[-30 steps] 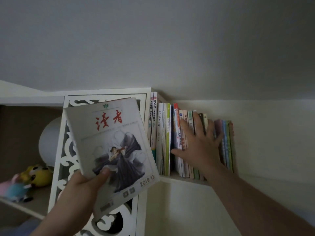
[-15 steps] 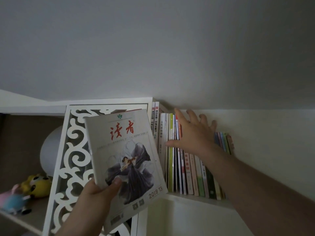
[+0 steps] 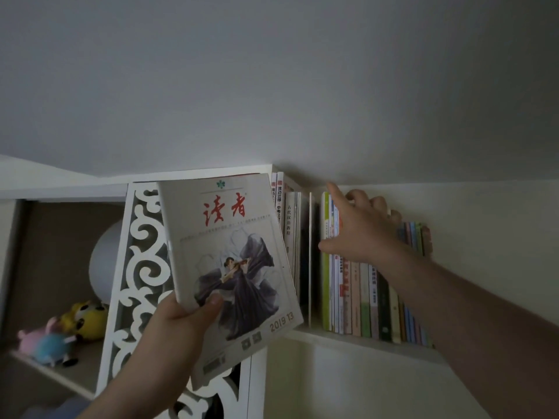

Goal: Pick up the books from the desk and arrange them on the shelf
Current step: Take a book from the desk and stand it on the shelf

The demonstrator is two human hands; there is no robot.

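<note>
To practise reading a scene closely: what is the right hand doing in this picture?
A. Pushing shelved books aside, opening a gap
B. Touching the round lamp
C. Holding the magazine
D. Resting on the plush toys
A: the right hand presses the row of books rightward, leaving a dark gap beside them.

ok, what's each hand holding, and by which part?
Left hand grips the magazine at its lower left corner, thumb on the cover. Right hand holds nothing; it presses open against the shelved books.

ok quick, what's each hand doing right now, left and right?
Left hand: holding the magazine, thumb on its cover.
Right hand: open, fingers pressing the shelved books aside.
</note>
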